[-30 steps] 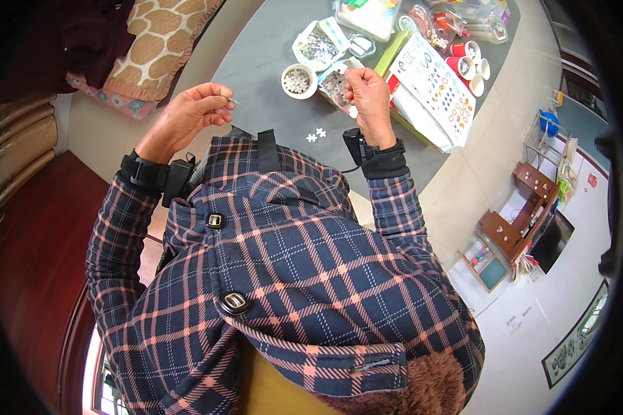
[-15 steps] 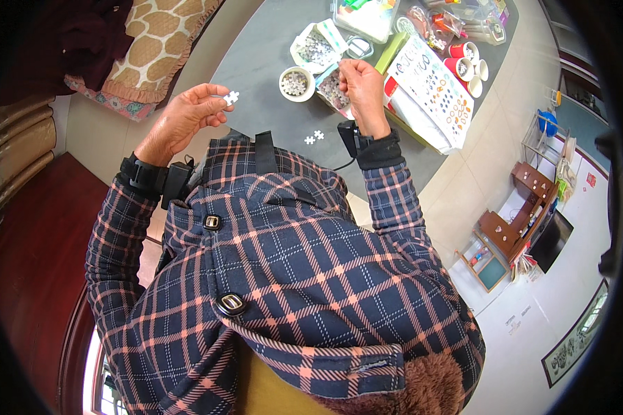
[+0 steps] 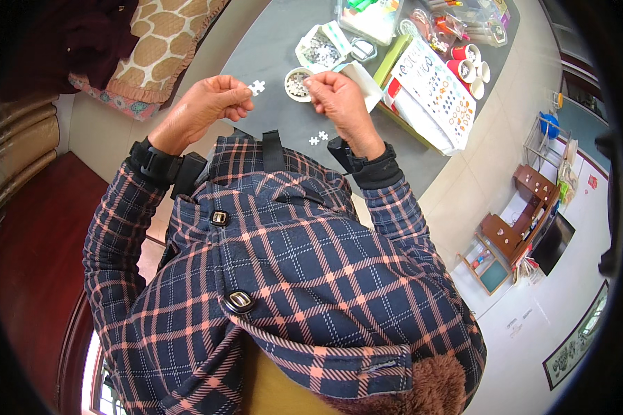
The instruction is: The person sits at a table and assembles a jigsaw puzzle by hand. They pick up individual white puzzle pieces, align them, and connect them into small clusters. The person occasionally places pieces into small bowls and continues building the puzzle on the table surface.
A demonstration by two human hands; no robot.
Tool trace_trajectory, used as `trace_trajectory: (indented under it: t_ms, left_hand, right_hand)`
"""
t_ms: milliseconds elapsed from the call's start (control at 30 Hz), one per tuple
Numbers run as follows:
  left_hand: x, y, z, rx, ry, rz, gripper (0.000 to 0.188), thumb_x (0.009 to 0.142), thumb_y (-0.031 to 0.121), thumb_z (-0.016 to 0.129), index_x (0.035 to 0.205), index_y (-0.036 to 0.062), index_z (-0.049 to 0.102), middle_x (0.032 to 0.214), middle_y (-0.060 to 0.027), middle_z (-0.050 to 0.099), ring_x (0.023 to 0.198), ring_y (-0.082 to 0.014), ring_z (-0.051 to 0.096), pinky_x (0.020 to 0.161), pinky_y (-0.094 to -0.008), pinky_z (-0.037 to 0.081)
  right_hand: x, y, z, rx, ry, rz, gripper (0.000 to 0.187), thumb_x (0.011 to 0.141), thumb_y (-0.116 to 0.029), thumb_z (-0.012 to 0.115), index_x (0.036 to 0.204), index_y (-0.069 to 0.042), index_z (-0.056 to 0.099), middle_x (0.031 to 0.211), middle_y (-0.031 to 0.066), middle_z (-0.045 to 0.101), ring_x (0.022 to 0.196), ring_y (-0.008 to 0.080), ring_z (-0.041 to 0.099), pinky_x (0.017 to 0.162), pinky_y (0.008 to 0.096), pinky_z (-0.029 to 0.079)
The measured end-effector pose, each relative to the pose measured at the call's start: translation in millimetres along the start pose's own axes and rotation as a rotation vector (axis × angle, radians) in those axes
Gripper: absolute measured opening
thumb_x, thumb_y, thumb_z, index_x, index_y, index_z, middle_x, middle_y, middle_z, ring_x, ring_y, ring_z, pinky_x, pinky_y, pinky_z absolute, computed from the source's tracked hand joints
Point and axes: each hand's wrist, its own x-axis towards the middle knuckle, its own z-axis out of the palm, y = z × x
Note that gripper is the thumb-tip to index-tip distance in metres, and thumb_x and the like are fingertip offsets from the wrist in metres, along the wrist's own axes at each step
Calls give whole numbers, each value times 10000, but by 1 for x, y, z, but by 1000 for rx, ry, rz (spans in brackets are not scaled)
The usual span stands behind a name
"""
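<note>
Pinched between the thumb and fingers of my left hand (image 3: 211,107) is a white jigsaw piece (image 3: 257,88), held up over the table's near edge. My right hand (image 3: 345,107) has its fingertips pressed together in front of the round white cup (image 3: 291,92), which holds many small pieces. Whatever those fingertips grip, if anything, is too small to make out. Two loose white jigsaw pieces (image 3: 318,138) lie on the grey table (image 3: 266,59) between my hands. Behind my right hand, the pale flap of a small carton (image 3: 365,84) shows; its inside is hidden.
An open white carton of pieces (image 3: 322,48) stands behind the cup. To the right are a green-edged box (image 3: 392,59), a printed sheet (image 3: 432,93) and several red and white paper cups (image 3: 462,69). Farther back sit a clear plastic box (image 3: 370,19) and bagged items.
My right hand has moved left, from the small carton to the front of the cup. My left hand has shifted right with its jigsaw piece. The carton's pale flap now hides its pieces.
</note>
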Motion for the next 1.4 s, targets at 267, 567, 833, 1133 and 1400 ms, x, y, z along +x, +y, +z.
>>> trace_trajectory:
  t_ms: [267, 567, 833, 1133, 1400]
  left_hand:
    - [4, 6, 11, 55, -43, -11, 179, 938, 193, 612, 948, 14, 616, 795, -31, 625, 698, -77, 575, 637, -184, 467]
    - [7, 7, 11, 117, -80, -39, 194, 928, 209, 630, 926, 14, 629, 740, -23, 621, 644, -71, 570, 594, -175, 473]
    - [7, 7, 11, 131, -83, -65, 194, 931, 210, 626, 938, 16, 633, 746, -20, 621, 645, -66, 566, 598, -176, 470]
    - [5, -2, -6, -15, 23, -18, 168, 915, 224, 640, 888, 60, 619, 737, -1, 592, 659, -69, 552, 613, -186, 445]
    - [4, -13, -27, -88, 76, -23, 139, 920, 215, 635, 914, 79, 611, 733, 18, 576, 670, -64, 556, 598, -174, 427]
  right_hand:
    - [-10, -9, 25, -42, -159, -4, 218, 967, -217, 552, 976, -29, 662, 706, -42, 552, 594, 28, 456, 533, 154, 372]
    - [-12, -12, 34, -9, -173, -15, 188, 939, -237, 605, 909, -53, 634, 714, -43, 555, 614, 29, 469, 554, 161, 383]
    - [-10, -7, 32, -47, -195, 2, 152, 925, -203, 620, 877, -58, 618, 710, -40, 543, 615, 36, 459, 562, 169, 379]
    - [13, 2, 1, 70, 76, -22, 173, 904, -177, 641, 802, -40, 613, 655, -26, 536, 543, 45, 446, 500, 180, 356]
    - [35, 4, -44, 107, 293, -71, 179, 896, -171, 657, 876, 6, 637, 654, -20, 541, 515, 30, 422, 474, 168, 332]
